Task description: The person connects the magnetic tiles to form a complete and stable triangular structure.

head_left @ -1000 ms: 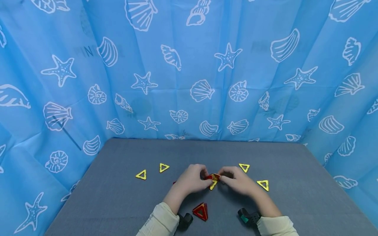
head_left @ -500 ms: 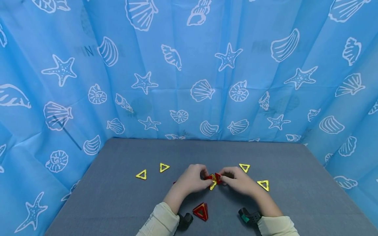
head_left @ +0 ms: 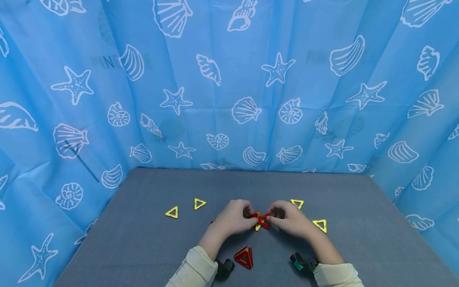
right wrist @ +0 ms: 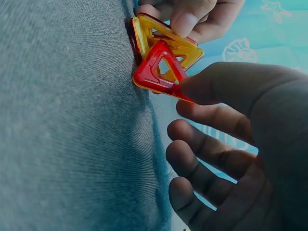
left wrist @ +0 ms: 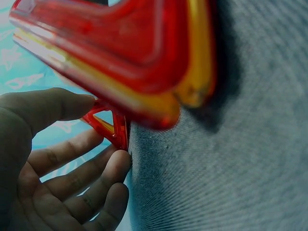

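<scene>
My left hand pinches a red-and-yellow group of triangular magnetic tiles just above the grey cloth, thumb on one side and fingers on the other. A yellow triangle tile shows in this group in the right wrist view. Opposite it, my right hand pinches a red triangle tile by one corner between thumb and index finger. That red tile overlaps the yellow one; whether they touch cannot be told. Nearer the wrists, a red triangular piece with yellow edges rests on the cloth.
Yellow triangle tiles lie at the left and at the right, one partly behind my right hand. A bit of red peeks out beside the left hand. Black wrist devices sit below both wrists. A blue shell-print curtain encloses the table.
The red tile in my right hand has turned from nearly edge-on to showing its face, and now overlaps the yellow tile. The right fingers have shifted slightly; my left hand has stayed in place.
</scene>
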The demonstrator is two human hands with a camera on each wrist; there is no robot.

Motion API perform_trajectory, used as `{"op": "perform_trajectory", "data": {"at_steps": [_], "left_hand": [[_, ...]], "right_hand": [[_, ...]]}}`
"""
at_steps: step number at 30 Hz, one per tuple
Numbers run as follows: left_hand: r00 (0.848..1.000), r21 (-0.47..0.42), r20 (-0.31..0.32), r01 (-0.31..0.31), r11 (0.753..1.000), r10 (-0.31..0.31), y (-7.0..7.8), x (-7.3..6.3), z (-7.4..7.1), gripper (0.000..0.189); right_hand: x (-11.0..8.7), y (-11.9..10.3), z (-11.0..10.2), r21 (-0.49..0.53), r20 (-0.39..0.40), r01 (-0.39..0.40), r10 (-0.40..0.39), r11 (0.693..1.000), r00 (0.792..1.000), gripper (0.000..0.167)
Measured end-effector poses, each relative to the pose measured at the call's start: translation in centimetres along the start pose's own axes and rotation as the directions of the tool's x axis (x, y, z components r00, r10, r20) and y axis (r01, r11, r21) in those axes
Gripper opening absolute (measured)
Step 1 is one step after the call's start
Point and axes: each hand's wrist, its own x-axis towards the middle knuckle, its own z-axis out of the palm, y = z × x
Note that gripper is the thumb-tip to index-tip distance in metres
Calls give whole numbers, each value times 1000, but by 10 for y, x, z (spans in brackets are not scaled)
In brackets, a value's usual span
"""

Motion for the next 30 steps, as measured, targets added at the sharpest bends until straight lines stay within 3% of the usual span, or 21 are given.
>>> {"op": "perform_trajectory", "data": {"at_steps": [7,11,21,30], "left_hand": [[1000,-21,0,-15,1000,15,-2,1,0,11],[1000,-29,6,-19,999,19,-3,2,0,11],[1000,-48,14,-26,999,27,-1,-2,-1,9],[999,-63,36,-19,998,21,0,-1,-3,15]], "right_hand": [[1,-1,0,-17,-14,8,-8,1000,1000,15],[1,-2,1,-35,-14,28,-29,999,1000,8],[2,-5,1,-51,33,-23,25,998,999,9],[1,-6,1,-45,77,8,-5,999,997,14]]}}
